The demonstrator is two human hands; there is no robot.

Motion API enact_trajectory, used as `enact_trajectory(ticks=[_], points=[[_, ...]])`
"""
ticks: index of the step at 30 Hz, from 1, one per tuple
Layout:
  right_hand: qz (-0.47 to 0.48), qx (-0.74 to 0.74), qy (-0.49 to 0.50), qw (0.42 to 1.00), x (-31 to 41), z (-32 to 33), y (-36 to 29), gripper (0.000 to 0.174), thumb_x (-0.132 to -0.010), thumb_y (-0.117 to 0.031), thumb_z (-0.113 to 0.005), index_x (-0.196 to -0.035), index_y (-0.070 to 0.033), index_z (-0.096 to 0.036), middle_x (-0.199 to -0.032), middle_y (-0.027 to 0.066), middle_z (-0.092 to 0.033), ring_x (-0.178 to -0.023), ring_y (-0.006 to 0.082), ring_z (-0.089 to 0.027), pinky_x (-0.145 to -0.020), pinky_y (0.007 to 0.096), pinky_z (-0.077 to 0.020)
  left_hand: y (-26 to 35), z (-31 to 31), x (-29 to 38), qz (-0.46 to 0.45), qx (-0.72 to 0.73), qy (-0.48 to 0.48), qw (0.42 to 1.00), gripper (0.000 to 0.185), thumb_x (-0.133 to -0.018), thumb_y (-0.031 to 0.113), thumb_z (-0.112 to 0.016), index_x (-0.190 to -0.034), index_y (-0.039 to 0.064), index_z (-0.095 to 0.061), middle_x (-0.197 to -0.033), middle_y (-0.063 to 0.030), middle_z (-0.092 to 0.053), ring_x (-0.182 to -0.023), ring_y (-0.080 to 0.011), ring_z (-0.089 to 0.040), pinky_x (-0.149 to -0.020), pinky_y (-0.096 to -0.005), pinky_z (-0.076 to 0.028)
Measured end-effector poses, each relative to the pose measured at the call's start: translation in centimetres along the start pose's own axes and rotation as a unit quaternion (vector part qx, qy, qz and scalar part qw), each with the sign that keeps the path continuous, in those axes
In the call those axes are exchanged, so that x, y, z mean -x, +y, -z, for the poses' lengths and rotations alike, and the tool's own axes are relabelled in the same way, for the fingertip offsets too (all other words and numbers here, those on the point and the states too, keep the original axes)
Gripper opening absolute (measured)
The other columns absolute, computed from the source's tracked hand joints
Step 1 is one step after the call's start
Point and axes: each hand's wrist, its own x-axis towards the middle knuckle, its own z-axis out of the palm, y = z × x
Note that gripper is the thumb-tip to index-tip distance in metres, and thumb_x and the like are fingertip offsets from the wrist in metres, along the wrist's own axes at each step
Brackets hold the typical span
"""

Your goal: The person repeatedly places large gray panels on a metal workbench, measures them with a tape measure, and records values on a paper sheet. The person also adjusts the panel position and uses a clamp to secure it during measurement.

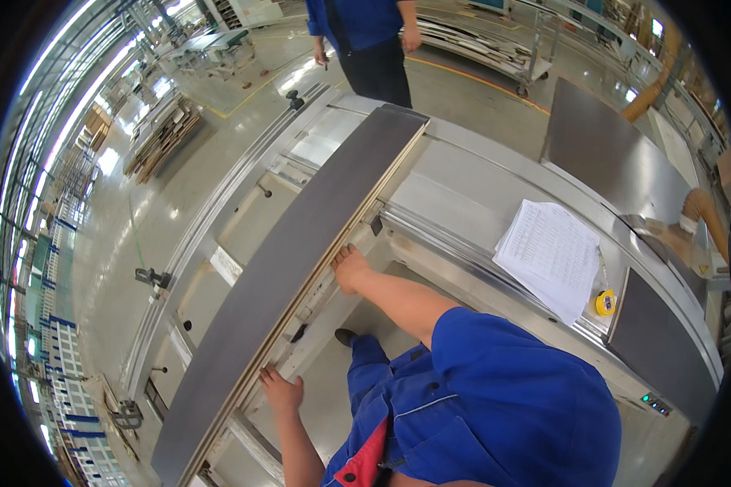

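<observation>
Long dark grey panels (292, 243), stacked with their edges showing, lie across the aluminium frame (195, 225) of a sliding table saw. My left hand (281, 389) rests its fingertips against the near edge of the stack, towards its lower end. Farther up the same edge, my right hand (350, 269) touches the boards with bent fingers. Whether either hand grips the boards cannot be told. To the right, a stack of printed sheets (548, 259) lies on the saw's table, with a yellow tape measure (605, 302) beside it.
Another person (365, 49) stands beyond the far end of the panels. A dark panel (658, 341) lies at the right, and a larger dark sheet (615, 152) behind it. A trolley of boards (475, 49) and a board stack (164, 134) stand on the floor.
</observation>
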Motion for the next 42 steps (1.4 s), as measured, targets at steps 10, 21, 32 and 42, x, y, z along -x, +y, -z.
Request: enact_trajectory(ticks=[10,21,32,42], points=[[-0.015,-0.059,0.023,0.998,-0.4,0.9,-0.4,0.080,-0.083,-0.031,-0.072,-0.153,0.000,-0.049,-0.159,0.0191,-0.046,-0.150,0.0382,-0.035,-0.126,0.0538,-0.0183,-1.4,12.8,-12.4,-0.161,0.248,0.151,0.943,0.059,-0.089,0.027,-0.080,-0.138,0.000,-0.061,-0.140,-0.0226,-0.064,-0.132,-0.0400,-0.058,-0.112,-0.0479,-0.045],[-0.219,-0.647,0.184,0.707,5.4,-2.2,-8.0,0.075,-0.092,-0.034,-0.075,-0.149,0.007,-0.049,-0.107,0.0130,-0.069,-0.094,0.0244,-0.067,-0.082,0.0367,-0.0551,-11.9,10.2,-23.1,0.001,0.099,-0.088,0.991,0.081,-0.097,0.075,-0.044,-0.113,0.002,-0.076,-0.112,-0.0241,-0.075,-0.113,-0.0444,-0.069,-0.099,-0.0524,-0.052],[-0.260,-0.847,0.048,0.460,8.9,0.0,-11.4,0.044,-0.103,-0.052,-0.063,-0.094,-0.009,-0.062,-0.076,0.0078,-0.068,-0.066,0.0194,-0.067,-0.060,0.0332,-0.0532,-14.5,10.2,-14.4,0.015,0.108,-0.013,0.994,0.070,-0.095,0.072,-0.053,-0.091,0.006,-0.076,-0.090,-0.0218,-0.075,-0.091,-0.0418,-0.073,-0.082,-0.0529,-0.055],[-0.205,-0.833,0.023,0.514,7.9,1.8,-8.4,0.046,-0.103,-0.051,-0.064,-0.092,-0.007,-0.061,-0.075,0.0065,-0.066,-0.064,0.0186,-0.066,-0.058,0.0315,-0.0527,-14.4,9.2,-13.7,0.011,0.189,0.090,0.978,0.043,-0.093,0.052,-0.068,-0.088,0.009,-0.073,-0.086,-0.0156,-0.075,-0.086,-0.0384,-0.071,-0.077,-0.0502,-0.055]])
